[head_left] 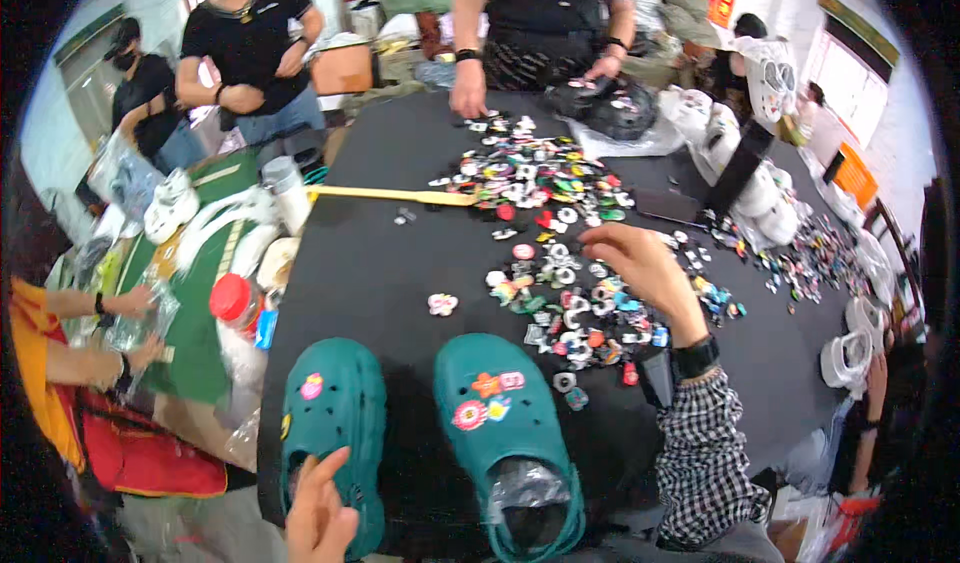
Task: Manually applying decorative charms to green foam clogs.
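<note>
Two green clogs stand side by side at the near edge of the table. The left clog [362,403] bears a pink charm near its toe and a yellow one at its side. On the right clog [500,368] sit several charms, and clear plastic shows in its heel opening. My left hand [322,518] is open over the left clog, fingers loosely stretched. My right hand [640,268] reaches over a pile of small shoe charms [570,308], fingers bent but apart, holding nothing visible. A single flower-shaped charm [442,305] lies apart, beyond the clogs.
A larger charm heap [545,168] lies farther back on the black table [370,248], beside a yellow stick [390,195]. Across the table a person touches charms and a black clog [625,108]. White clogs [770,203] stand right. A red-lidded jar [235,303] is at left, near another person's hands.
</note>
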Motion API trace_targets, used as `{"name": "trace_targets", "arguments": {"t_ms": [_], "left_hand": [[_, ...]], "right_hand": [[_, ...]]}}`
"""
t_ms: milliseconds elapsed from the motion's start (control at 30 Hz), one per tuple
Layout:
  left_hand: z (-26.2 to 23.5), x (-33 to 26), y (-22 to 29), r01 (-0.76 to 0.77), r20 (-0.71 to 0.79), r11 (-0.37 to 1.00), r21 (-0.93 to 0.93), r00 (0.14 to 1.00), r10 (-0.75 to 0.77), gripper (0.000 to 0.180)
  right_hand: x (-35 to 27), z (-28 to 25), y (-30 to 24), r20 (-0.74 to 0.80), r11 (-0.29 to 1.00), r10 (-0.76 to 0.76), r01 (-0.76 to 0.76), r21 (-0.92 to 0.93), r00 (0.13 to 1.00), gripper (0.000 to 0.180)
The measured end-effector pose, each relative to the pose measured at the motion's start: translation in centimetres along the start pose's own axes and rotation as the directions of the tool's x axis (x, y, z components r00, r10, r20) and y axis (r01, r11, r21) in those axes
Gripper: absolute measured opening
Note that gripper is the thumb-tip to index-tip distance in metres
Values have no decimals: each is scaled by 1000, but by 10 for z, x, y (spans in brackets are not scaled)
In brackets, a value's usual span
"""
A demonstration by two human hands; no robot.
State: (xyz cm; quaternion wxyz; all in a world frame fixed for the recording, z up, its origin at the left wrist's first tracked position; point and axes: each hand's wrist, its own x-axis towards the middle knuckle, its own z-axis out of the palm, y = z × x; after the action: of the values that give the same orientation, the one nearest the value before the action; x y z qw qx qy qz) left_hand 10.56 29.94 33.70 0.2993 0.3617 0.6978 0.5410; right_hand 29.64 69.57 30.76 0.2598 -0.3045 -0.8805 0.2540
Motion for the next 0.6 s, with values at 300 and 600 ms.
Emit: {"name": "trace_targets", "arguments": {"t_ms": [300,600], "left_hand": [[-7,3,-3,106,72,882,-459,994,-82,53],[-9,-4,-21,36,30,878,-477,999,-24,53]], "right_hand": [[-11,12,31,78,935,128,-94,-341,989,21],[-35,9,7,136,900,85,-17,-435,987,25]]}}
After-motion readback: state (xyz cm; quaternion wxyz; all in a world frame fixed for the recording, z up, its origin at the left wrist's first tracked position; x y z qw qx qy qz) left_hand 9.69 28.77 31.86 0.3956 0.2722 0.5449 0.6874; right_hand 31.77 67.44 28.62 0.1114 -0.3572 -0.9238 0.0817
